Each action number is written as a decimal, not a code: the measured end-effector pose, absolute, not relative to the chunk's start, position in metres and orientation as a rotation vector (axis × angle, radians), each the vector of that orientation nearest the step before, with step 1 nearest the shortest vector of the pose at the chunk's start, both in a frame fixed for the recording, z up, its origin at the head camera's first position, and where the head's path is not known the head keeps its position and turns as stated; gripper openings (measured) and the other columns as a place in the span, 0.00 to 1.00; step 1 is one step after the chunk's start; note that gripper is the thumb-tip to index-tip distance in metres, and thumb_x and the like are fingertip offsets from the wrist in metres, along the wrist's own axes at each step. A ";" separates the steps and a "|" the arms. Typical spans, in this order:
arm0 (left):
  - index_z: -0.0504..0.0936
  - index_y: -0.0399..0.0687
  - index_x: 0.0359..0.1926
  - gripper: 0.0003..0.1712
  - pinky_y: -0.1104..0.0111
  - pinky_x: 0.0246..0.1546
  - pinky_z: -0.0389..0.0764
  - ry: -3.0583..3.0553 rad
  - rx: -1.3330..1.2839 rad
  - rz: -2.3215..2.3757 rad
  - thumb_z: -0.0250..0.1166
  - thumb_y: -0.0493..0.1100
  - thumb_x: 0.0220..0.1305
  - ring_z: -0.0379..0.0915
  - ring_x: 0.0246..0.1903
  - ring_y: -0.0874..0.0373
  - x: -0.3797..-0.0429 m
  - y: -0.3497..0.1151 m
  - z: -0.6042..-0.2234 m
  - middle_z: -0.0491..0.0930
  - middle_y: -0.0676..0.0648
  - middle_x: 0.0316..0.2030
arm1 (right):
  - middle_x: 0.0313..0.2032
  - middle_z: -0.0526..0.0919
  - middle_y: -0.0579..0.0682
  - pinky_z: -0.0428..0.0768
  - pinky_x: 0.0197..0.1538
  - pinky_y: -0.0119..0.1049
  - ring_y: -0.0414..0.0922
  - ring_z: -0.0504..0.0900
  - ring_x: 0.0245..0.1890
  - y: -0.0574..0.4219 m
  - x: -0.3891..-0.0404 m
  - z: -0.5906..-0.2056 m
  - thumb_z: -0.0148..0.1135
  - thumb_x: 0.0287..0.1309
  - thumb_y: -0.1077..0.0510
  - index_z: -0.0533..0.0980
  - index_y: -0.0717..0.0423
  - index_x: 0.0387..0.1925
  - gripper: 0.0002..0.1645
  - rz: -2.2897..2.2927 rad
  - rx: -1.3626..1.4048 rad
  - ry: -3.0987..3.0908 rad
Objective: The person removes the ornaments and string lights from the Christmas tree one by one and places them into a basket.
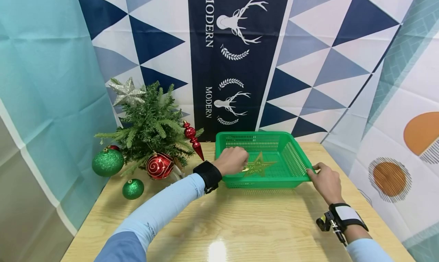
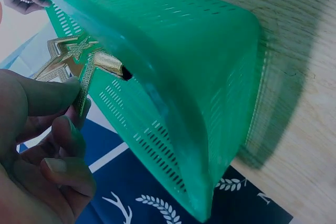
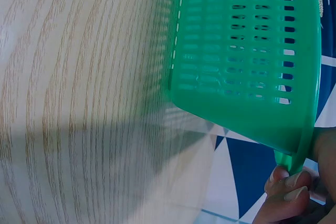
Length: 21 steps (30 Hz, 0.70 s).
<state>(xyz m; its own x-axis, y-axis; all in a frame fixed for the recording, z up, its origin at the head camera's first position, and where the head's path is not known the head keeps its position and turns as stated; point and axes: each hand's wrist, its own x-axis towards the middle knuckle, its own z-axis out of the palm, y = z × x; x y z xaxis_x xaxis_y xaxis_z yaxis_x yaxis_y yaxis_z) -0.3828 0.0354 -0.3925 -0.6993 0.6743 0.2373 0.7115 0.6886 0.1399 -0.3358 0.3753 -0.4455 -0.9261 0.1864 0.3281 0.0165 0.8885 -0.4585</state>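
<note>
My left hand (image 1: 233, 161) pinches a gold star tree topper (image 1: 259, 166) by one of its points, between thumb and fingertips. In the left wrist view the star (image 2: 79, 51) shows an open outline with a smaller star inside and a short gold socket at its base. It overlaps the inside of a green plastic basket (image 1: 264, 185) in the head view. My right hand (image 1: 327, 182) grips the basket's right front corner. The right wrist view shows its fingers (image 3: 289, 195) curled round the rim there, with the basket's slotted wall beside them.
A small Christmas tree (image 1: 151, 121) stands left of the basket, bearing a silver star (image 1: 127, 92), a red swirl bauble (image 1: 159, 166), a red finial ornament (image 1: 193, 138) and a large green bauble (image 1: 108, 162). A smaller green bauble (image 1: 133, 189) is in front, above the wooden table (image 1: 253, 224).
</note>
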 end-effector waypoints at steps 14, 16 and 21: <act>0.82 0.51 0.25 0.15 0.73 0.22 0.66 -2.750 -1.125 -0.326 0.63 0.33 0.71 0.66 0.25 0.65 -0.379 0.043 -0.401 0.77 0.56 0.29 | 0.26 0.82 0.63 0.71 0.20 0.41 0.51 0.78 0.20 0.376 -0.337 -0.446 0.62 0.69 0.56 0.77 0.77 0.49 0.23 0.662 -0.187 -2.704; 0.85 0.50 0.28 0.13 0.74 0.22 0.68 -2.750 -1.130 -0.333 0.64 0.34 0.71 0.68 0.25 0.65 -0.378 0.044 -0.403 0.79 0.56 0.30 | 0.26 0.82 0.63 0.72 0.20 0.41 0.51 0.78 0.21 0.376 -0.337 -0.446 0.62 0.69 0.56 0.77 0.76 0.49 0.23 0.663 -0.195 -2.709; 0.70 0.53 0.19 0.22 0.73 0.20 0.59 -2.748 -1.144 -0.326 0.64 0.34 0.71 0.58 0.22 0.64 -0.380 0.047 -0.410 0.66 0.56 0.23 | 0.27 0.83 0.64 0.72 0.20 0.42 0.51 0.79 0.21 0.375 -0.337 -0.446 0.61 0.69 0.56 0.77 0.77 0.50 0.23 0.659 -0.198 -2.712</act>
